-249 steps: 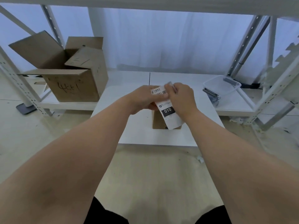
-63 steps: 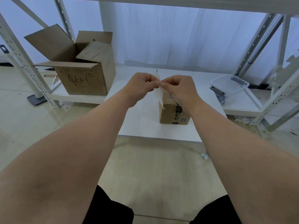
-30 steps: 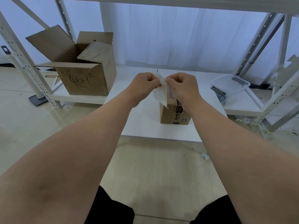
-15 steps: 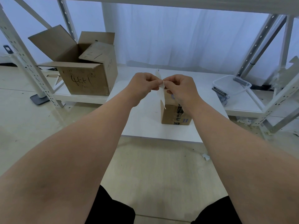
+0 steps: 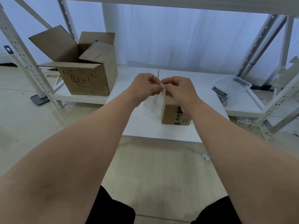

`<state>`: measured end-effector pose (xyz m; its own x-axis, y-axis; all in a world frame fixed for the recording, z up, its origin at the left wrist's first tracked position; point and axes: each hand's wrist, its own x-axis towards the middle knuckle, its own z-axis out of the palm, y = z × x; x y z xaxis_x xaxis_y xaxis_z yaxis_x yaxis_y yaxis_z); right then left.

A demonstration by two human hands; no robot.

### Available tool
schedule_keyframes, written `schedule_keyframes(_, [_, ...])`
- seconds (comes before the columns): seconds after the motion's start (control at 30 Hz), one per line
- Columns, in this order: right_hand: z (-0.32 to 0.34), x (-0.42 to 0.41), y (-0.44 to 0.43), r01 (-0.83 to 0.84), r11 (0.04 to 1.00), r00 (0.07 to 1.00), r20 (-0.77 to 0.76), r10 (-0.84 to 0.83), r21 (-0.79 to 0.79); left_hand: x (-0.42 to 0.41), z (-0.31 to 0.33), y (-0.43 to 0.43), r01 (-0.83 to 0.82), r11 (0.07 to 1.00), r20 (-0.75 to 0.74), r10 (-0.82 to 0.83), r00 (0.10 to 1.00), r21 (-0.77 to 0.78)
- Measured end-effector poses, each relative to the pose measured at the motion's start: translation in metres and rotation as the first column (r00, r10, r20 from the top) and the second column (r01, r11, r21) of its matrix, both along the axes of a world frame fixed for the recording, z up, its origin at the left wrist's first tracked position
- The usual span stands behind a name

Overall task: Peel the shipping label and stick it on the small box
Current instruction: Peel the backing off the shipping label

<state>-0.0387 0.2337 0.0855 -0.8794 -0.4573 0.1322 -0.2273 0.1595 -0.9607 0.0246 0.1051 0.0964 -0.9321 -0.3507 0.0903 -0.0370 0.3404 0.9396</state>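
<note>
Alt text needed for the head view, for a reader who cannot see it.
A person's left hand and right hand pinch the top edge of a white shipping label above a small brown cardboard box on a white table. A large open cardboard box sits at left, a clear plastic tub at right.

Head-worn view; forward and down

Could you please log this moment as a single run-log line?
step: peeling | left hand: pinches shipping label | right hand: pinches same | small box: on table, label not stuck
</note>
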Motion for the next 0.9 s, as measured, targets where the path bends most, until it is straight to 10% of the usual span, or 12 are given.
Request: schedule_keyframes(0.9, [0.0032, 0.0055, 0.0007, 0.056, 0.995, 0.992, 0.108, -0.065, 0.088, 0.0031, -0.0020, 0.0027, 0.026, 0.843, 0.025, -0.015, 1.000, -0.537])
